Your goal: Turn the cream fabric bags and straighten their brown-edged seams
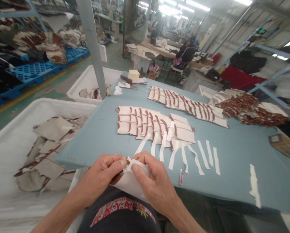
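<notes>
Close to my body, over the table's near edge, my left hand [108,170] and my right hand [152,174] pinch a cream fabric piece with brown trim [127,184]. My right thumb presses a white strip against the piece's upper edge. The left thumb and forefinger close on the brown-trimmed end beside it. Just beyond my hands lies an overlapping row of similar cream fabric pieces [145,121]. Several white strips [195,158] hang from or lie in front of that row. A small pink-handled cutter [181,178] rests near the table edge.
The blue-green table [232,149] also bears a second row of fabric pieces [186,105], a brown-and-cream heap [249,106] and a cardboard box [285,147]. Left stands a white bin [4,142] holding fabric pieces. A metal post [92,45] rises beside the table. A person [185,53] sits farther back.
</notes>
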The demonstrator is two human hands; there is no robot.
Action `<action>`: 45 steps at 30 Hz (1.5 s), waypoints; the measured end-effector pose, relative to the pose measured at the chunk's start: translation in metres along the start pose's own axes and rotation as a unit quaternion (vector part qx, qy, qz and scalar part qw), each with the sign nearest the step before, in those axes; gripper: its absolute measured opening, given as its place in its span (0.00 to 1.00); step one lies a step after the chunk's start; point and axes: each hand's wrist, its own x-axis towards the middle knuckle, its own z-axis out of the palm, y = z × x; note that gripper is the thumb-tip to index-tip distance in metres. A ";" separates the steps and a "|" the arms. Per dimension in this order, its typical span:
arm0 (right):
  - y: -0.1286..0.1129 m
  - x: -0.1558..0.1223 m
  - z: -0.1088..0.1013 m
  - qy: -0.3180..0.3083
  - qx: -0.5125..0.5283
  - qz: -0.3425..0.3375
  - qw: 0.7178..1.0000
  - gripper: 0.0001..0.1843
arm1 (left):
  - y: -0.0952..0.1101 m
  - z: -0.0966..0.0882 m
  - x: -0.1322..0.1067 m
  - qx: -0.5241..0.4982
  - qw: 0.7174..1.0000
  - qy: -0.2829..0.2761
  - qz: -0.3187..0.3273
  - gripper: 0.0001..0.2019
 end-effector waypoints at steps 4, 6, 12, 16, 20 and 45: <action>0.001 0.000 0.007 0.012 0.003 0.018 1.000 0.12 | -0.002 -0.003 -0.001 -0.002 1.000 -0.003 0.001 0.28; 0.001 0.001 0.010 0.011 0.007 0.027 1.000 0.12 | -0.003 -0.004 -0.001 0.003 1.000 0.001 0.004 0.28; 0.003 0.002 0.020 0.045 -0.004 0.034 0.998 0.12 | -0.006 -0.007 -0.001 0.016 1.000 0.023 0.012 0.25; 0.005 0.003 0.024 0.050 -0.023 0.033 0.998 0.11 | -0.005 -0.007 -0.001 0.025 0.999 0.031 0.012 0.25; 0.005 0.004 0.023 0.051 -0.041 0.029 0.997 0.12 | -0.003 -0.007 0.000 0.036 0.998 0.041 0.012 0.26; 0.019 0.010 0.025 0.058 -0.007 0.022 0.998 0.11 | -0.006 0.006 0.001 0.106 0.986 0.113 0.057 0.15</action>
